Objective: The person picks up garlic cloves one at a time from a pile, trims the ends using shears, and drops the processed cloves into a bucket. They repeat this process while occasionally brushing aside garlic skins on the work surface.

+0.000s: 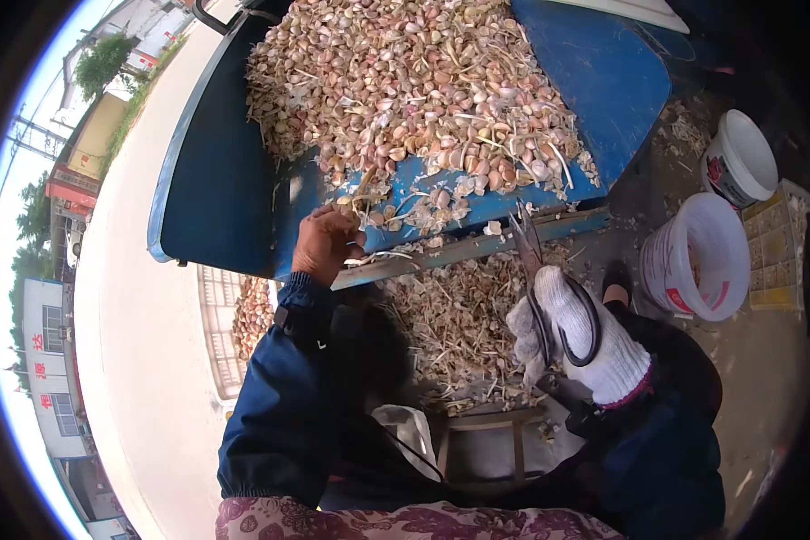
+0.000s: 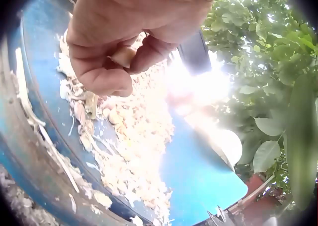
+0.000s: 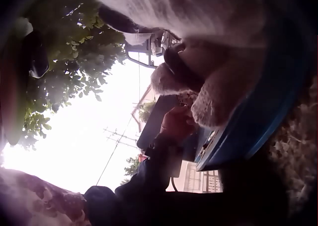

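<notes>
- Garlic clove (image 2: 122,56), pinched in the left hand (image 1: 327,243) by the blue tray's (image 1: 607,72) front edge!
- Gloved right hand (image 1: 578,337) grips scissors (image 1: 525,241), blades slightly parted.
- Garlic pile (image 1: 405,90) heaped on the tray.

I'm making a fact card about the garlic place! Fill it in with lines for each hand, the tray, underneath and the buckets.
Left hand: bare left hand pinching a small pale garlic clove
Right hand: right hand in a white knitted glove, holding black-handled metal scissors
Tray: big blue metal tray with a heap of pinkish-white garlic cloves
Underneath: pile of dry, pale-brown garlic skins and stems
Buckets: two whitish plastic buckets, on the scissors' side
</notes>
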Demonstrator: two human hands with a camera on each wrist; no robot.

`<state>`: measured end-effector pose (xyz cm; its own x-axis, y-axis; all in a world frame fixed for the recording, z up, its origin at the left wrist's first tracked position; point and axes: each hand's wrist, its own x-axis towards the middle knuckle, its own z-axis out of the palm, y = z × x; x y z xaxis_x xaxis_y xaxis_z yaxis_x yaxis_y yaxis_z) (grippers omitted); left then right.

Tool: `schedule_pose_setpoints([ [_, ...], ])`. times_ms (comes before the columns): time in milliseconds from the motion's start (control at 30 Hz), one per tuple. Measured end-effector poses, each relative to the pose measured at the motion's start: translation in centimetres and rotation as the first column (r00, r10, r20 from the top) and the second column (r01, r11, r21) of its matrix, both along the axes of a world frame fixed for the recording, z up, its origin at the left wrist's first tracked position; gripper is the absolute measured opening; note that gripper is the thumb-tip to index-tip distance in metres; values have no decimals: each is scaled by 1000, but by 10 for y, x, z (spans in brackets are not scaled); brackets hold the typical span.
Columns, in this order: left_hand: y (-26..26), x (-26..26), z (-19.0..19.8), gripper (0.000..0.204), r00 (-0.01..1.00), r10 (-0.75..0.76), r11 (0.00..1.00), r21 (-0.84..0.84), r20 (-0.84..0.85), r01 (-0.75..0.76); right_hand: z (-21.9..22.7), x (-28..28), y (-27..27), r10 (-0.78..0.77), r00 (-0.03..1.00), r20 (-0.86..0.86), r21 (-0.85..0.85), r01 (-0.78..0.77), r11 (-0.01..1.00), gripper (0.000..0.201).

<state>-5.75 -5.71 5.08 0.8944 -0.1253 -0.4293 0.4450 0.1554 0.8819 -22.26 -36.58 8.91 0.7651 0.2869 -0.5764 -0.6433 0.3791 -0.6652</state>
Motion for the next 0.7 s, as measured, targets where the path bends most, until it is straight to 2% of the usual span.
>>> schedule_pose_setpoints([
  [33,22,17,-10,12,996,77,997,12,50,-78,5,0,2,7,1000,8,-10,-7,1000,55],
  [67,41,29,-17,14,989,106,984,133,106,-120,5,0,5,10,1000,9,-7,-10,1000,55],
  [133,46,43,-25,14,961,70,901,397,267,-176,4,1,10,88,995,42,-79,-84,993,54],
  [167,46,51,-33,14,962,71,901,397,264,-175,0,2,11,85,996,-11,-19,-85,996,50],
  [200,43,57,-41,16,901,-142,717,670,409,-191,2,3,13,85,996,-15,-21,-86,996,50],
  [233,41,61,-49,18,804,-383,454,851,455,-265,6,5,15,88,996,-11,-43,-89,995,49],
  [267,39,64,-56,18,806,-380,458,850,453,-262,8,6,16,91,996,-7,-64,-91,994,48],
  [333,30,66,-60,15,650,-645,203,910,402,-361,8,7,15,78,996,37,-92,-74,993,45],
  [400,25,69,-61,14,675,-643,208,931,362,-301,9,10,11,161,987,-7,-171,-159,972,44],
  [467,24,70,-65,13,669,-665,135,934,332,-330,8,11,9,172,985,8,-188,-167,968,44],
  [533,25,67,-63,9,667,-649,143,919,367,-367,8,10,12,190,981,27,-202,-181,963,45],
  [600,26,62,-51,6,661,-633,145,901,402,-409,10,8,16,86,990,111,-187,-64,980,47],
  [633,28,59,-37,4,846,-358,432,873,396,-226,10,7,16,85,989,117,-181,-63,981,47],
  [667,32,55,-26,4,965,-88,703,702,246,-114,8,7,15,118,983,138,-244,-82,966,50],
  [700,47,53,-24,10,976,-75,916,402,206,-14,6,7,16,151,976,157,-306,-97,947,53],
])
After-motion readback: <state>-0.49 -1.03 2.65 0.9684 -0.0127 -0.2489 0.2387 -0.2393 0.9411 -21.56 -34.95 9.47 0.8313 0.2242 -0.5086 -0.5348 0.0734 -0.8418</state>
